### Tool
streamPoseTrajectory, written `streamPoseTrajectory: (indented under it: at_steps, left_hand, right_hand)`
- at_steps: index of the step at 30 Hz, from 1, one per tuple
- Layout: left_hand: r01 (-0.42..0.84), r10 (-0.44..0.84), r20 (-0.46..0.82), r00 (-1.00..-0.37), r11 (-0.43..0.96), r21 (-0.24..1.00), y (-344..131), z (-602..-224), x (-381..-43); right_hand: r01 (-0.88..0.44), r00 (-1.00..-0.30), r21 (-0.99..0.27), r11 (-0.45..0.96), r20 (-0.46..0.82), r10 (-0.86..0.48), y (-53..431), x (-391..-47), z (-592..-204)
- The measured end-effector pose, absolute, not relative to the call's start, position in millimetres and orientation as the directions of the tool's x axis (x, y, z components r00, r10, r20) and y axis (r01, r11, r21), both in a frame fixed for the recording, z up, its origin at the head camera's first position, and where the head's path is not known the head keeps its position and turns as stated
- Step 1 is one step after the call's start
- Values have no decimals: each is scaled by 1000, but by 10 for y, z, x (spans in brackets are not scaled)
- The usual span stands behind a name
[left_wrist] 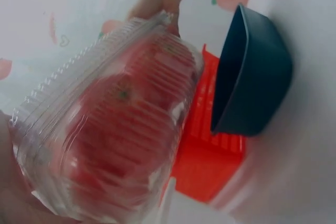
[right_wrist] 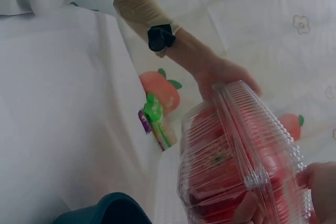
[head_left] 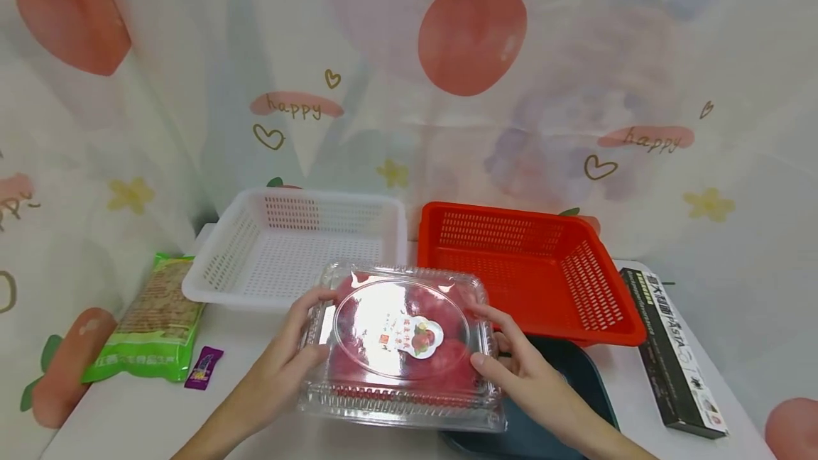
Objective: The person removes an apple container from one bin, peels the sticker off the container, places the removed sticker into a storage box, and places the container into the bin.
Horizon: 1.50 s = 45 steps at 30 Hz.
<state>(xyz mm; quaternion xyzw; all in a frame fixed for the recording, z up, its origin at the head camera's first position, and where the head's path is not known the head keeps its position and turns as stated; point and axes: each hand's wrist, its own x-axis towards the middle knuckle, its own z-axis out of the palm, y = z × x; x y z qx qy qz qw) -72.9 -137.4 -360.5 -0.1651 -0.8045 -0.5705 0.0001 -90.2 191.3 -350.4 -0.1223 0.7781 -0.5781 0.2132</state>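
Observation:
A clear plastic clamshell box (head_left: 396,346) holds several round red fruits (left_wrist: 123,124) that look like tomatoes. Its oval lid bears a white label (head_left: 422,337) and reflects bright light. My left hand (head_left: 277,364) grips the box's left side, and my right hand (head_left: 527,371) grips the right side. In the head view both thumbs lie over the lid's edges; some fingers are hidden behind the box. The wrist views show the box held up off the table, beside a dark teal tub (left_wrist: 268,72).
Behind the box stand a white basket (head_left: 220,261) and a red basket (head_left: 594,282). To the left lie a green-edged food bag (head_left: 156,318) and a small purple packet (head_left: 204,368). A black-and-white pasta box (head_left: 671,353) lies at the right. A printed curtain (head_left: 383,140) hangs behind.

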Motion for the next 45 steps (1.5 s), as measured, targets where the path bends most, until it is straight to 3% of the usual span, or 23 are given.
streamPoseTrajectory:
  at_steps: [4,11,19,26,35,45]
  left_hand:
    - [294,278,195,-941,377,878,-1503,-3621,-672]
    - [327,277,217,-936,457,827,-1668,-3656,-571]
    - [315,243,211,-947,568,761,-1860,-3796,-459]
    - [120,244,-18,-970,538,834,-2076,-3916,-411]
    - [25,218,-114,-969,547,837,-2265,-4136,-363]
    - [133,197,13,-980,607,784,-2481,-4390,-328]
  right_hand:
    - [7,-880,-941,339,-167,-445,1818,-879,-3515]
    - [33,-864,-934,355,-205,-459,1631,-867,-3571]
    - [69,-791,-943,327,-251,-557,1459,-824,-3690]
    - [104,-741,-932,347,-305,-598,1332,-797,-3795]
    - [158,-673,-961,227,-274,-688,1190,-768,-3901]
    - [125,-697,-954,272,-280,-661,983,-726,-4021]
